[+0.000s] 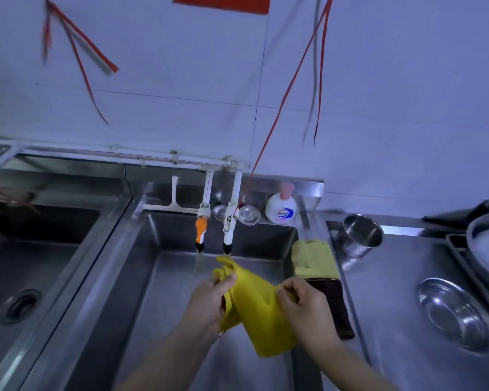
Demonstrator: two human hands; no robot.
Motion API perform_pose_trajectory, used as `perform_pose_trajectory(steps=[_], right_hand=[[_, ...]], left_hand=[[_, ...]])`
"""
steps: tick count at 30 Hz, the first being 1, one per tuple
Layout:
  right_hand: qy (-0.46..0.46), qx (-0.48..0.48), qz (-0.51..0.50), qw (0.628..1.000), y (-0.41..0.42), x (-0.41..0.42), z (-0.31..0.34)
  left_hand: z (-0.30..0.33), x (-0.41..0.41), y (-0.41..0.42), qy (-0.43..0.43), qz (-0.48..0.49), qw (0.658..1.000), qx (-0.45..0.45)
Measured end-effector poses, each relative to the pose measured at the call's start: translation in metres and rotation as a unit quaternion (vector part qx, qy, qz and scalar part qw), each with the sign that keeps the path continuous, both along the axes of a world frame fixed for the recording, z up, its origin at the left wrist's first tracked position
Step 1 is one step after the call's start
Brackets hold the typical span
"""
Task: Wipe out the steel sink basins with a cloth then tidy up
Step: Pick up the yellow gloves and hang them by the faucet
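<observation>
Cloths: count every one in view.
3: yellow cloth held over the middle basin, pale yellow cloth and dark cloth draped on its right rim. Others may be hidden.

Over the middle sink basin (181, 292), at about six o'clock in the view, the left hand (206, 301) and the right hand (305, 303) each pinch an edge of a yellow cloth (254, 309) that hangs between them. Two taps (227, 221) hang from a white pipe at twelve o'clock from the cloth, with a soap bottle (281, 208) on the back ledge at one o'clock. A pale yellow rag (314, 259) and a dark cloth (338, 309) drape the basin's right rim, a steel cup (360, 238) and steel bowl (452, 311) lie toward three o'clock, and a second basin (40, 263) sits at nine o'clock.
</observation>
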State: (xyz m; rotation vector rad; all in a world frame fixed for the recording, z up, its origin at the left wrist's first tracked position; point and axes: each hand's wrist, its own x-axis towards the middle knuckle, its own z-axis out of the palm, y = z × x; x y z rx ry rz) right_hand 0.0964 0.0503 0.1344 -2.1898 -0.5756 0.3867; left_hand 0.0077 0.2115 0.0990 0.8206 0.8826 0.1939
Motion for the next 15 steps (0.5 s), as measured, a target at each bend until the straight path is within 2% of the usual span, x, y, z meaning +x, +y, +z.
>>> perform_pose_trajectory(steps=[2,5,8,11,13,15], right_hand=[[0.005,-0.023,0.015,1.000,-0.009,0.004,-0.009],[0.003,-0.041,0.039,0.998,-0.023,0.013,-0.018],[-0.022,-0.111,0.082,0.990,-0.030,0.020,-0.022],[-0.035,-0.142,0.104,0.984,-0.034,0.032,-0.021],[-0.051,-0.123,0.107,0.985,-0.036,0.043,-0.020],[-0.107,-0.087,0.120,0.983,-0.033,0.054,-0.015]], left_hand=[[0.004,0.005,-0.008,0.011,-0.018,0.997,0.069],[0.009,0.019,-0.025,0.072,0.006,0.984,0.166],[0.012,0.026,-0.036,0.074,-0.007,0.967,0.242],[0.014,0.028,-0.037,0.077,-0.073,0.937,0.331],[0.014,0.026,-0.034,0.069,-0.123,0.913,0.384],[0.013,0.023,-0.029,0.052,-0.174,0.877,0.444]])
